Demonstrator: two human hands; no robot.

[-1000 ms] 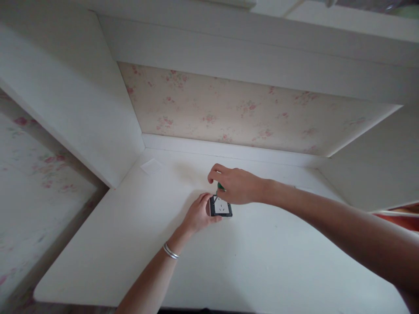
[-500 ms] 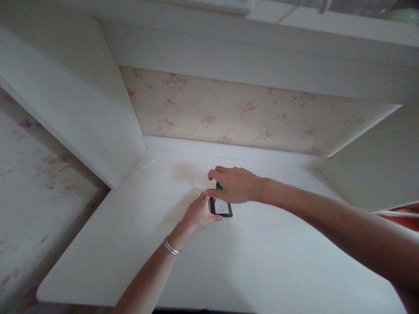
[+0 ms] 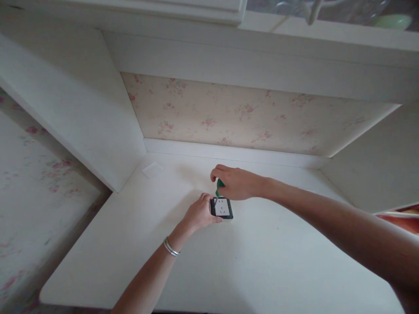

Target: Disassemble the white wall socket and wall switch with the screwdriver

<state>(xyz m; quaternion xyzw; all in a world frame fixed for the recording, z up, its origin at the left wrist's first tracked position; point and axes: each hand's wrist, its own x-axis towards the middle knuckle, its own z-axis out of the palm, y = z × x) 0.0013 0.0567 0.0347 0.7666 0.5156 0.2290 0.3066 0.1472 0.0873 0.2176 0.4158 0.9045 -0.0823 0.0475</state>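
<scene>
The small square wall socket with white face and dark frame lies flat on the white wooden desk top, and I tell every place from it. My left hand is at its left side, with the fingers closed on its edge to pin it down. My right hand is just behind and above the socket, wrapped tight round the green plastic handle of a screwdriver. The tool points down at the socket's far left corner, but the tip itself I cannot see. I judge the tool should stand upright and the push be gentle, so the socket does not slide. A thin white square plate lies well apart, far left behind the socket.
</scene>
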